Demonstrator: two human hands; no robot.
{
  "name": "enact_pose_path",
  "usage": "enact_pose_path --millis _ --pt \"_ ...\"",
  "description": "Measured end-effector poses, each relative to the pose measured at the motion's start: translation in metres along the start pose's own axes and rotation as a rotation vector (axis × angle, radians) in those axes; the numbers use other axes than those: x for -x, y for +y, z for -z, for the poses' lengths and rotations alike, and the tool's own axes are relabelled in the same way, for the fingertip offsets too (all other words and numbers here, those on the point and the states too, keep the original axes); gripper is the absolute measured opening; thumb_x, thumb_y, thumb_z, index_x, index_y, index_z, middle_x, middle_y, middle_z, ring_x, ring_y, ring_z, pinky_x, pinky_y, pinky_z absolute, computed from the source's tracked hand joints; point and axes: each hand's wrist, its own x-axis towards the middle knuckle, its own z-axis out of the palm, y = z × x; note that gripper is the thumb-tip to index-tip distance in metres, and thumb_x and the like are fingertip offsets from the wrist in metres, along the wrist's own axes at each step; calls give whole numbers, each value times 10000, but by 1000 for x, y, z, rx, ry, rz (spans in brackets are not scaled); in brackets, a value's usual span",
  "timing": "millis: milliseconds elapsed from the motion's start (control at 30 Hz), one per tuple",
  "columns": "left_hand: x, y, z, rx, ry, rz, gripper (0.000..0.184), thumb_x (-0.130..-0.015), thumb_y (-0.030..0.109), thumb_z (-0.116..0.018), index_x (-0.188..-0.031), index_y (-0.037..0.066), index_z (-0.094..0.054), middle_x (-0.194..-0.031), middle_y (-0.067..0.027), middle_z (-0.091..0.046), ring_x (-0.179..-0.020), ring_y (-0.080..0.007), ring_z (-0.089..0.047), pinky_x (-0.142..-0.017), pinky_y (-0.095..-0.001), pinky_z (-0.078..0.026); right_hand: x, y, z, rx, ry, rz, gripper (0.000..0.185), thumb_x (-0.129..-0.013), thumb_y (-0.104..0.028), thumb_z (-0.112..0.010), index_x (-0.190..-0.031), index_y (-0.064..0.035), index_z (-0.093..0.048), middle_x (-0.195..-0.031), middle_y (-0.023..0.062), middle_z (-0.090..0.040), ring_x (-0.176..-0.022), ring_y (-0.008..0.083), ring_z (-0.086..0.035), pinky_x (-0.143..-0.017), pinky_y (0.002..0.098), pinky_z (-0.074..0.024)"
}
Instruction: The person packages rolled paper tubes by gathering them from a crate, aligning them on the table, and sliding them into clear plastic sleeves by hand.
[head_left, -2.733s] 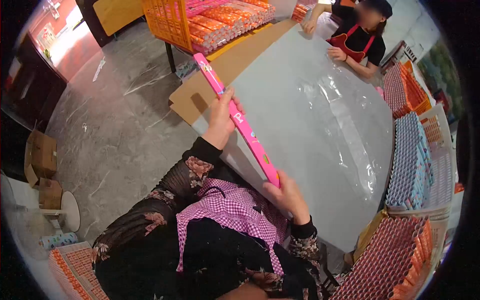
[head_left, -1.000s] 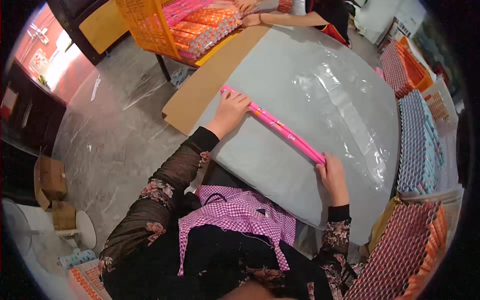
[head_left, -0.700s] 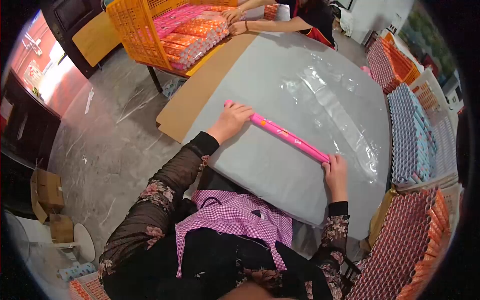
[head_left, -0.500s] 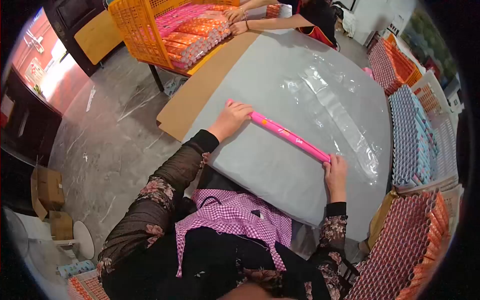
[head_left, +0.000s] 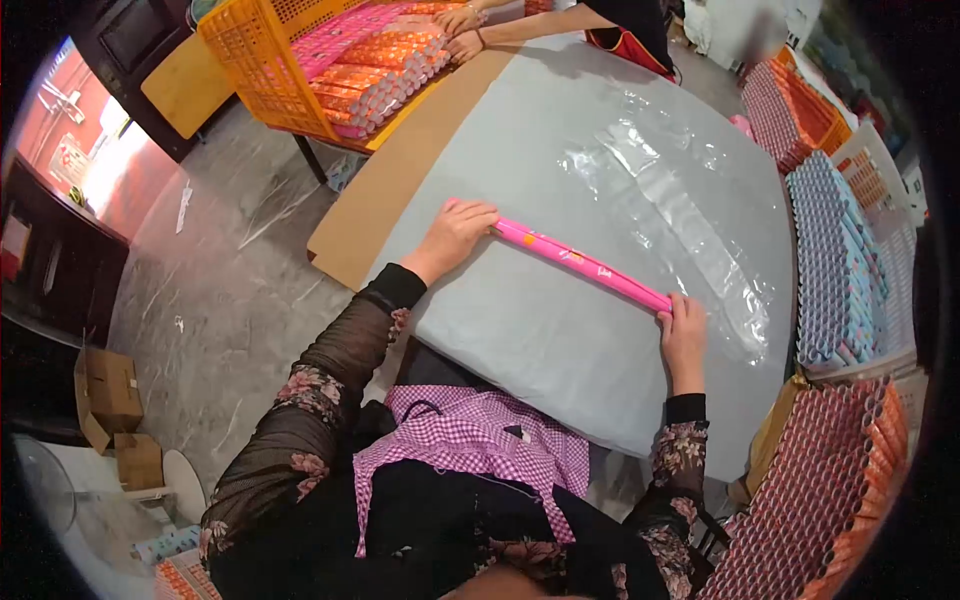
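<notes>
A narrow pink printed roll [head_left: 580, 260] lies slantwise over the grey-covered table [head_left: 520, 340], its left end farther from me than its right. Around its left end my left hand [head_left: 460, 230] is closed, the fingers covering part of it. The thumb and fingers of my right hand [head_left: 684, 325] grip the right end. Beyond the roll, a clear plastic sheet or bag [head_left: 680, 220] lies glossy and creased on the table.
A co-worker's hands [head_left: 463, 32] touch orange rolls [head_left: 375, 85] by a yellow crate [head_left: 270, 70] at the far left. Cardboard [head_left: 370, 210] lines the table's left edge. Stacked blue rolls [head_left: 835, 265] and red rolls [head_left: 810, 480] stand along the right.
The pink piece was raised, flat and wider; now it is a narrow roll low over the table, turned nearer to crosswise. My right hand has moved right. The co-worker's hands have moved to the orange rolls.
</notes>
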Motion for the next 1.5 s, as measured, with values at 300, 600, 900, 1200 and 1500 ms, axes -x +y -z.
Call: enact_pose_path --millis 300,600,900,1200,1500 --pt "5 -3 -12 84 10 138 217 -856 118 -680 -1072 144 -666 -1174 -15 -678 -1171 -215 -589 -1126 -534 -249 4 4 -9 1 92 11 349 -883 -176 -640 -1197 -35 -579 -1117 160 -565 -1046 351 -524 -920 451 -414" --pt "3 -2 -9 143 -30 210 208 -854 116 -685 -1057 152 -665 -1150 20 -673 -1169 -205 -579 -1089 -614 -228 3 2 -8 -25 61 -35 366 -887 -169 -631 -1220 -30 -573 -1160 165 -565 -1095 355 -519 -970 453 -391" --pt "7 -6 -14 140 -33 225 247 -853 104 -683 -1094 155 -674 -1166 -1 -675 -1187 -217 -577 -1103 -575 -246 7 10 -16 4 61 -27 378 -884 -174 -635 -1237 -51 -572 -1181 163 -558 -1110 352 -512 -990 461 -369" --pt "5 -3 -9 127 -52 232 262 -850 102 -685 -1102 170 -668 -1163 16 -669 -1187 -219 -578 -1109 -575 -255 4 1 -9 11 43 -46 384 -888 -175 -632 -1250 -63 -569 -1170 148 -557 -1105 350 -505 -993 472 -366" --pt "5 -4 -8 160 -74 248 273 -838 99 -696 -1102 163 -669 -1178 15 -668 -1199 -206 -576 -1096 -572 -263 4 1 -9 29 53 -39 393 -902 -233 -630 -1245 -50 -574 -1179 162 -569 -1094 359 -525 -963 472 -391"
